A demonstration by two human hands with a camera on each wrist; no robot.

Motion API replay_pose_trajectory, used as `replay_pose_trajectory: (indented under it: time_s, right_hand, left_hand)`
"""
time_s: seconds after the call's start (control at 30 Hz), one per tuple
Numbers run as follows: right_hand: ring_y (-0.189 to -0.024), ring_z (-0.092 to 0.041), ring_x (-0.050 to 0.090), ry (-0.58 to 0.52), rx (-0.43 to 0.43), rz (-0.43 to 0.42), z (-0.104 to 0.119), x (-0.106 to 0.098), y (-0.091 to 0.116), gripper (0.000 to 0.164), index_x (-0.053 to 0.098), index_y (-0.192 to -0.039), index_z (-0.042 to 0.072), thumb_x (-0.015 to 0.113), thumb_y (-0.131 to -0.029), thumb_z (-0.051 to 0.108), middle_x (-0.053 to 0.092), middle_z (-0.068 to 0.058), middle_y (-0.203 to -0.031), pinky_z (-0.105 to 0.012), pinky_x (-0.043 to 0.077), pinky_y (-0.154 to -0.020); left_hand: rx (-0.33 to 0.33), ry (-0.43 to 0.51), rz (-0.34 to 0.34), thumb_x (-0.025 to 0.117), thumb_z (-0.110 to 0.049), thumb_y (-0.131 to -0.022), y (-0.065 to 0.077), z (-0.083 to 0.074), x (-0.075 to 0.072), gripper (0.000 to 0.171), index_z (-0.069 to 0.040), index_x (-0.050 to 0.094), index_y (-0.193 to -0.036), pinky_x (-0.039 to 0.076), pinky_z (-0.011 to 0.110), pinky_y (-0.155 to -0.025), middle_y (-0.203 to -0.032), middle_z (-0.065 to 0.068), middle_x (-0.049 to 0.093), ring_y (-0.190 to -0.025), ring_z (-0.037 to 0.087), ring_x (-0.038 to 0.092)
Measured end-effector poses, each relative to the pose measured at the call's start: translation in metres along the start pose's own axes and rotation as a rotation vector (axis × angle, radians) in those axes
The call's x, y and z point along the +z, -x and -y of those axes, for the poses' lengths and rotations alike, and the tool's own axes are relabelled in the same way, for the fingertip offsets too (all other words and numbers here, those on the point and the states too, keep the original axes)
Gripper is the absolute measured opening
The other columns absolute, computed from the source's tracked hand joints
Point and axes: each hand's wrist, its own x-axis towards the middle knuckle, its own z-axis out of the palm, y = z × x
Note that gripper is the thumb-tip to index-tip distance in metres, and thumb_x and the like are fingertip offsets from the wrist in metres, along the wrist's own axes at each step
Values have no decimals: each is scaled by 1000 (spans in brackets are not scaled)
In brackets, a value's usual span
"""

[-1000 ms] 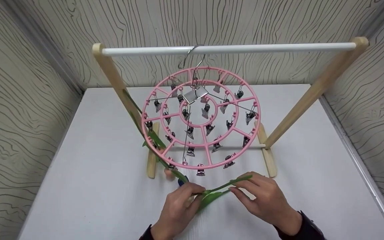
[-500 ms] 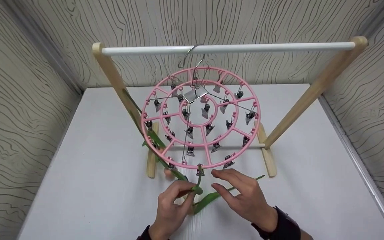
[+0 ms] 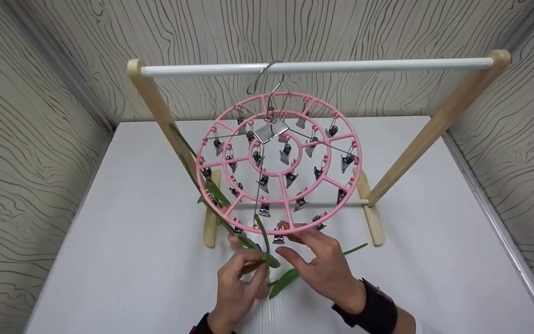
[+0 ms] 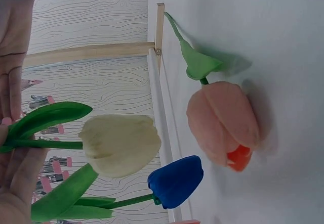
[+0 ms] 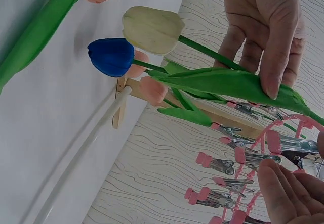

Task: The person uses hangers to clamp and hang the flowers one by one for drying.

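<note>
My left hand (image 3: 239, 283) pinches the green stem and leaf of a white artificial tulip (image 4: 121, 145), whose bloom hangs head down below the fingers. Its stem end (image 3: 261, 227) points up past the front rim of a pink round clip hanger (image 3: 311, 228). At that rim my right hand (image 3: 325, 266) reaches around a metal clip (image 3: 279, 238), fingertips behind it and thumb apart in front. In the right wrist view, the right fingers (image 5: 283, 188) are fairly straight beside the clips. A blue tulip (image 4: 176, 182) hangs head down close by the white one.
A peach tulip (image 4: 223, 123) lies on the white table (image 3: 118, 260), its green leaf (image 3: 285, 282) below the right hand. Other peach tulips (image 5: 153, 90) hang at the hanger's left side. The hanger hooks on a white bar (image 3: 364, 66) between wooden posts (image 3: 415, 144).
My right hand has let go of the white tulip's stem and moved left and up to the front clip. The left hand has tilted the stem end upward, then leftward.
</note>
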Motion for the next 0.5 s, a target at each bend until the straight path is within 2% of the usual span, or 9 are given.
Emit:
replay_pose_trajectory:
  time_s: [0.17,0.37,0.5]
  right_hand:
    - [-102,-18,79,-47,12,-5,2,3,-5,44,74,-125,7,85,-83,0,79,-12,-119,-20,64,-87]
    - [-96,-18,80,-111,46,5,1,4,-11,34,77,-117,8,84,-85,2,81,-10,-110,-19,64,-85]
    - [-96,-18,79,-127,68,17,1,3,-14,36,77,-119,6,86,-83,4,82,-8,-108,-20,64,-84]
  left_hand:
    - [-2,17,-3,77,17,-82,0,2,1,36,-9,66,-104,67,25,-75,-97,2,74,-89,10,78]
    - [-6,14,-2,78,17,-82,-1,3,2,35,-8,66,-104,67,24,-75,-97,3,74,-89,10,78]
    - [3,6,-1,78,18,-82,-1,5,2,36,-8,66,-104,66,23,-75,-98,3,75,-89,11,78]
